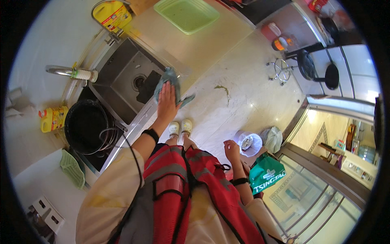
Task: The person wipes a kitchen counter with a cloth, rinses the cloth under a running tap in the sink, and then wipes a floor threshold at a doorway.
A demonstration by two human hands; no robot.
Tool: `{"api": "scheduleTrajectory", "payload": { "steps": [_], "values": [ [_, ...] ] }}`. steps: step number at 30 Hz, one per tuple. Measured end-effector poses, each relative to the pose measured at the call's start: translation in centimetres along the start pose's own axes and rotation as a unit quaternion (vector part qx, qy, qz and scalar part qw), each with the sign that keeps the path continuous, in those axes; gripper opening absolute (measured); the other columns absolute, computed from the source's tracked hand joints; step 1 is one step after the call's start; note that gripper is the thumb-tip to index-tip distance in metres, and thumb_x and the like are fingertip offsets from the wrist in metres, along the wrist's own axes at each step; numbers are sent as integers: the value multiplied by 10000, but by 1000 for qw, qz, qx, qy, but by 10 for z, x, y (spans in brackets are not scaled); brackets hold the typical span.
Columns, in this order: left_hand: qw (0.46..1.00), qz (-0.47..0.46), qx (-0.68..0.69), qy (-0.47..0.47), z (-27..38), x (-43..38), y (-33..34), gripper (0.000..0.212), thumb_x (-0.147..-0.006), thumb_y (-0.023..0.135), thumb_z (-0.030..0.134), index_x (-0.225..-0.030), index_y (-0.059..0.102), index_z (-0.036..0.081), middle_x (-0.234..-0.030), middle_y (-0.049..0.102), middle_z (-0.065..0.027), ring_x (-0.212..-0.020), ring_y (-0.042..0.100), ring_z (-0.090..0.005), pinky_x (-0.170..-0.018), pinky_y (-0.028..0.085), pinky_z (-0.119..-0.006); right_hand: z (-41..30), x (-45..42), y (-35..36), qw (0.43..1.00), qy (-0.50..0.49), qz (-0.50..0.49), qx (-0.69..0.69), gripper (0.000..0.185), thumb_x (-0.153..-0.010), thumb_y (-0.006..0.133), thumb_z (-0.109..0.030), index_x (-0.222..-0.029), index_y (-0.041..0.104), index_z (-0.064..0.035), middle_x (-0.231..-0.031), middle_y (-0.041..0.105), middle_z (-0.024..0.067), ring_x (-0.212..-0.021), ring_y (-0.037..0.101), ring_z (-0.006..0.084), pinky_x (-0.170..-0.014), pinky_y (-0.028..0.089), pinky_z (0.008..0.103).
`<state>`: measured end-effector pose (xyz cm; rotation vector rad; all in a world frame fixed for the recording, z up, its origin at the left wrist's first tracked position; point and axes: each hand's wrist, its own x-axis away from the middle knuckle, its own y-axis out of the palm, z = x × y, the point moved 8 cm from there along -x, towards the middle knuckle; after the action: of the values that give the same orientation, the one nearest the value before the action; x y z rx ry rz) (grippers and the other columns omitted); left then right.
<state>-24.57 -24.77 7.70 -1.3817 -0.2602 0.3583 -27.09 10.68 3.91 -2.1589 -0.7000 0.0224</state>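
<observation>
My left hand (167, 99) lies over a grey-green cloth (167, 76), pressing it onto the counter edge at the right side of a metal sink (122, 73). One end of the cloth hangs out past my fingers towards the floor. In the basin are a round drain (139, 81) and a dark flat piece (149, 87), part of it behind the cloth. My right hand (232, 150) hangs in the air at my right side, empty, its fingers loosely bent. Close to it in the picture is a lined waste bin (249, 143).
Left of the sink, a black pan (86, 126) sits on the hob beside a yellow jug (54, 119). Beyond the basin are a faucet (114, 38) and a pale green tray (187, 15). A wheeled stool (280, 71), a tied bag (272, 138) and a green bag (266, 170) stand rightward.
</observation>
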Motion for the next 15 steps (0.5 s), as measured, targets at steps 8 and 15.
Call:
{"api": "scheduleTrajectory", "payload": {
  "steps": [8, 15],
  "values": [
    [999, -32, 29, 9, -64, 109, -1, 663, -843, 562, 307, -1336, 299, -49, -1461, 139, -214, -1349, 138, -381, -1068, 199, -459, 2, 1, 11, 996, 86, 3, -26, 126, -772, 563, -129, -784, 639, -29, -797, 630, 168, -767, 602, 342, -683, 481, 410],
    [912, -14, 392, -118, -49, 89, -8, 384, -925, 461, 245, -1187, 505, -34, -1246, 472, -231, -1172, 433, -341, -964, 340, -374, -14, 27, -10, 994, 83, 74, -4, 134, -782, 589, -135, -810, 652, -19, -764, 641, 150, -702, 619, 293, -635, 490, 363]
  ]
}}
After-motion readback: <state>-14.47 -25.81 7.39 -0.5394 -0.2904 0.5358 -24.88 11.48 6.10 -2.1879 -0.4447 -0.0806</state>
